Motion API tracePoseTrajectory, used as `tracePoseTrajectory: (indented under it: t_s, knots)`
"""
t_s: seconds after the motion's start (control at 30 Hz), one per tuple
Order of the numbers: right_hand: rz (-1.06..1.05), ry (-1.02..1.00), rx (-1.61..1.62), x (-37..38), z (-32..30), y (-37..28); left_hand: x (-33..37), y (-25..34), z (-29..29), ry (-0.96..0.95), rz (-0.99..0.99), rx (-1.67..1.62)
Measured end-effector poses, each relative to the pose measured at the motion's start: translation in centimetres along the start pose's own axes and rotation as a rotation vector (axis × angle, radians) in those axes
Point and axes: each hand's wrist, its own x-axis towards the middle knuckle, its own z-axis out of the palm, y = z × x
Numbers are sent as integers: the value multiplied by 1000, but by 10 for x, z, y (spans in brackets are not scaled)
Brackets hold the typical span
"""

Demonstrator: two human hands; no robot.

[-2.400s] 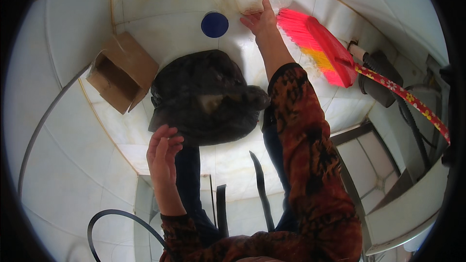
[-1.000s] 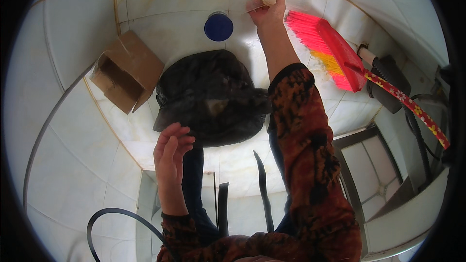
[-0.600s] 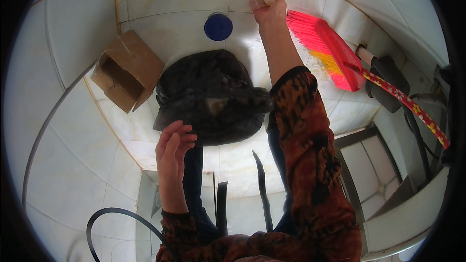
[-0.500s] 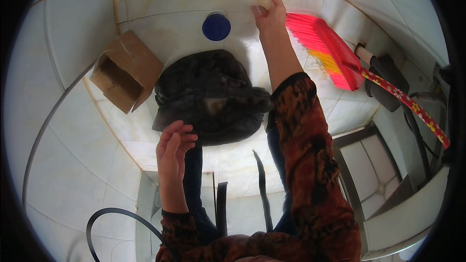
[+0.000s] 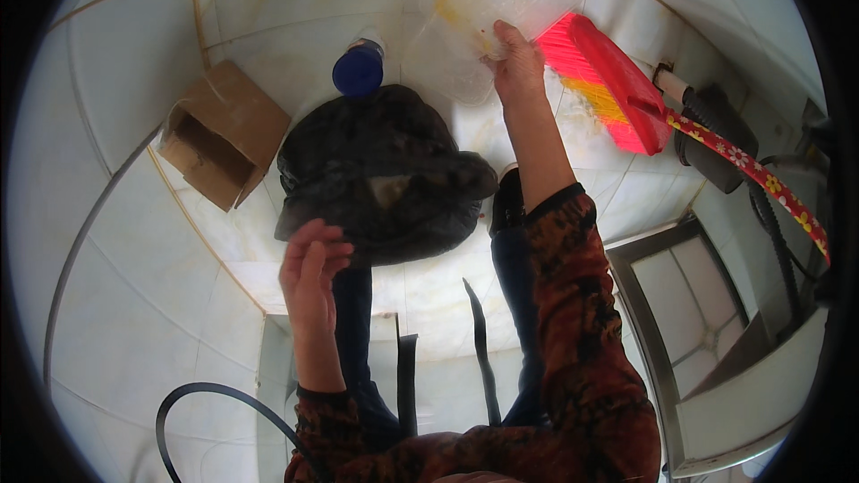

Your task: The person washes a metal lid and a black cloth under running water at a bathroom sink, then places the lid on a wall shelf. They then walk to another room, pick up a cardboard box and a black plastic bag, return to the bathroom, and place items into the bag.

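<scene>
My right hand (image 5: 521, 63) is closed on the edge of a clear plastic container (image 5: 479, 9) with yellow stains, up near the far wall. Below and left of it, a black plastic bag (image 5: 362, 139) sits bunched on the floor, something pale showing in its opening. My left hand (image 5: 311, 268), fingers loosely apart and holding nothing, hovers by the bag's near left edge. Just beyond the bag is a clear jar with a blue lid (image 5: 358, 70), tilted so that its side shows.
An open cardboard box (image 5: 228, 130) lies at the left. To the right, a red and yellow broom (image 5: 608, 80) with a flowered handle leans by a pipe and a dark bin-like object (image 5: 716, 143). A framed panel (image 5: 684, 304) stands at lower right; a dark hose (image 5: 215, 387) curves at lower left.
My right hand has come nearer with the plastic container, which now shows more fully. The blue-lidded jar has shifted left and nearer and tilted. My left hand stays about where it was.
</scene>
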Motion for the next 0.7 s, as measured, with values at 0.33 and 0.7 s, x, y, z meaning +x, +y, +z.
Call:
tracePoseTrajectory:
  t_s: [0.33, 0.7]
  knots:
    - [-536, -80, -325, -29, -8, -22, 21, -13, -37, 432, 304, 1001]
    - [-817, -13, -655, -11, -40, 45, 41, -44, -58, 310, 41, 896]
